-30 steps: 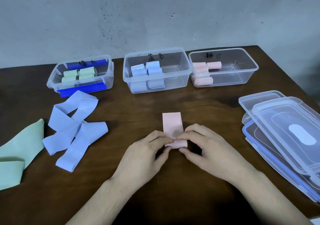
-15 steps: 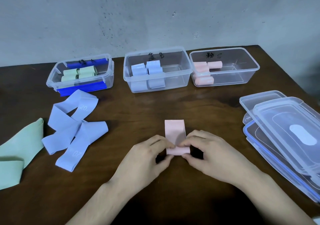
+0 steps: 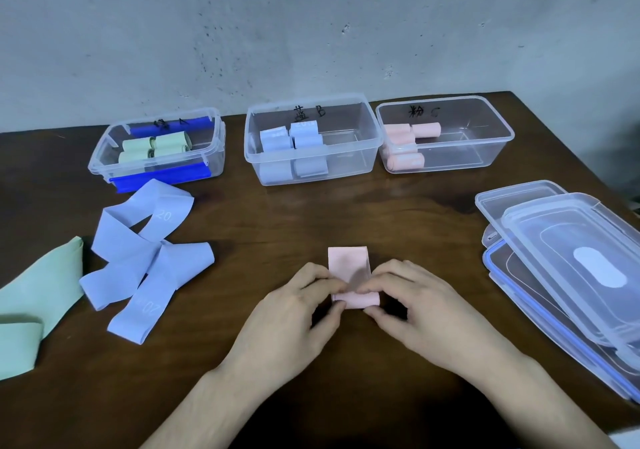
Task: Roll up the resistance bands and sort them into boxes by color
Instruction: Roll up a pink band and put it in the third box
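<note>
The pink band (image 3: 349, 265) lies on the worktop (image 3: 311, 213) nearer the person than the pink box (image 3: 485, 161), mostly rolled; the left hand (image 3: 294, 313) and right hand (image 3: 412, 306) pinch its roll between fingertips and thumbs. Rolls already sit in all three boxes. Left of the pink band, blue bands (image 3: 145, 265) and a green band (image 3: 38, 299) await rolling. Lids (image 3: 571, 275) are stacked to its right; a stained grey wall (image 3: 311, 33) stands behind.

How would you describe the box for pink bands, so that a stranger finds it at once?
Three clear boxes stand in a row along the far edge of the table, near the wall. The pink box is the rightmost one. Only it holds pink rolls, and it sits nearest the stacked lids.
</note>
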Motion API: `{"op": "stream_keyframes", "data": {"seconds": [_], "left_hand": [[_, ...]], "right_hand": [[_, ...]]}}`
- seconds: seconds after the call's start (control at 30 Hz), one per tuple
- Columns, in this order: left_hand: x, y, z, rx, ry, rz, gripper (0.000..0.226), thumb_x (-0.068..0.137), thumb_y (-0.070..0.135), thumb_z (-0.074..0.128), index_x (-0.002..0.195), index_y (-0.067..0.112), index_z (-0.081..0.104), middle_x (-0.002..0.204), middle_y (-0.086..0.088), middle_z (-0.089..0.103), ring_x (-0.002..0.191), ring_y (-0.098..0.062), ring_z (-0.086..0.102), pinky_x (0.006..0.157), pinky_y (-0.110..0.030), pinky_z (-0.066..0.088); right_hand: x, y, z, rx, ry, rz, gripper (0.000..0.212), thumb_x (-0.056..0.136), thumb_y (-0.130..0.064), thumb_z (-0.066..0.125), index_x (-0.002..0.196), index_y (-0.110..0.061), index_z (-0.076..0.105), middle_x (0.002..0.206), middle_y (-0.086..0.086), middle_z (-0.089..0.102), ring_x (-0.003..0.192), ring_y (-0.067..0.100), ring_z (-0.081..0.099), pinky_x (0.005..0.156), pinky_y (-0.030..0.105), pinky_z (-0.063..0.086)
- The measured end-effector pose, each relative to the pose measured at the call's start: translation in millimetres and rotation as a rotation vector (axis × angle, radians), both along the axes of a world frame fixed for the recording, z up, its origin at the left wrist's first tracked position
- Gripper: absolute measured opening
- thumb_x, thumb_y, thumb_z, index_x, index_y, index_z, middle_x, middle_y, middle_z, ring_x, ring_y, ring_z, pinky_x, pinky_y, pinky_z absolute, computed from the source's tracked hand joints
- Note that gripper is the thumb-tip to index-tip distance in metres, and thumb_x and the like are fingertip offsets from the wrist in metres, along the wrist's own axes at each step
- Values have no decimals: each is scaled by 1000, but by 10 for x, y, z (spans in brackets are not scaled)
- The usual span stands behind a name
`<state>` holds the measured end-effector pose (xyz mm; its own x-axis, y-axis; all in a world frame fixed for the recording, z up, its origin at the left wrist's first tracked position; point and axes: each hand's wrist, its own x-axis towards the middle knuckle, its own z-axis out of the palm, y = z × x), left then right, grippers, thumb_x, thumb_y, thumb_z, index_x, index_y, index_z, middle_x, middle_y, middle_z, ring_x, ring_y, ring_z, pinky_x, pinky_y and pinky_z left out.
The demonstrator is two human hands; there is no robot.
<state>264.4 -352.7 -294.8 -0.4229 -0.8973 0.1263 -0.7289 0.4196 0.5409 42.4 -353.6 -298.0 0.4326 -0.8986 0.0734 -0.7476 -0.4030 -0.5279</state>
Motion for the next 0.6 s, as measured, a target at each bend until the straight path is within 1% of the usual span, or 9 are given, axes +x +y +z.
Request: {"op": "stream_keyframes", "data": {"seconds": [0.07,0.17,0.2,0.27,0.33,0.4,0.47,0.53,0.6], "left_hand": [[-2,7,15,-18,26,-4,26,92,39,59,116,33,65,116,25,49,71,-3,57,61,-9,45],[-7,-7,-6,-27,21,-10,23,89,28,69,111,29,67,115,21,54,66,8,48,63,0,36],[-6,-23,-21,-35,13,-10,23,88,26,71,111,29,68,114,20,56,67,11,47,64,1,36],[1,-65,-30,-51,12,-13,22,90,27,67,111,28,69,114,20,58,73,15,48,68,2,37],[0,-110,-28,-48,11,-9,25,92,33,60,115,28,70,115,22,58,85,11,54,73,-1,43],[4,-139,-32,-44,-2,-4,28,95,35,56,119,30,68,117,24,56,93,4,58,77,-8,49],[4,-157,-35,-46,-9,-2,29,96,35,55,122,31,67,117,26,53,91,2,59,75,-13,51],[-2,-164,-31,-41,-4,2,30,97,35,54,124,31,66,118,27,50,87,1,59,72,-14,51],[-10,-165,-16,-46,15,2,29,96,33,56,123,31,65,118,26,48,82,5,57,69,-8,48]], "right_hand": [[0,-28,4,12,-28,-6,25,94,-35,63,119,-39,64,110,-31,50,107,-6,47,86,12,40],[3,-72,4,15,-6,1,28,95,-37,59,123,-38,64,111,-32,49,109,-6,44,86,9,35],[6,-82,7,14,12,4,30,96,-38,58,125,-38,63,112,-32,48,109,-7,43,86,9,35],[4,-98,15,-2,34,9,32,95,-39,58,127,-37,63,113,-30,46,108,-6,43,87,10,37],[1,-111,28,-17,36,11,35,93,-38,62,128,-39,61,115,-28,45,108,-4,45,87,11,40],[7,-128,40,-23,23,13,34,90,-36,68,123,-40,60,116,-27,46,109,-4,46,85,11,41],[21,-158,51,-32,27,11,28,89,-32,71,115,-38,62,114,-26,48,105,-6,44,82,9,37],[28,-192,54,-36,34,4,23,89,-31,71,111,-35,65,111,-25,51,102,-6,44,81,9,36],[21,-227,55,-34,31,-4,21,90,-33,69,111,-33,68,109,-25,53,102,-5,47,83,10,39]]}}
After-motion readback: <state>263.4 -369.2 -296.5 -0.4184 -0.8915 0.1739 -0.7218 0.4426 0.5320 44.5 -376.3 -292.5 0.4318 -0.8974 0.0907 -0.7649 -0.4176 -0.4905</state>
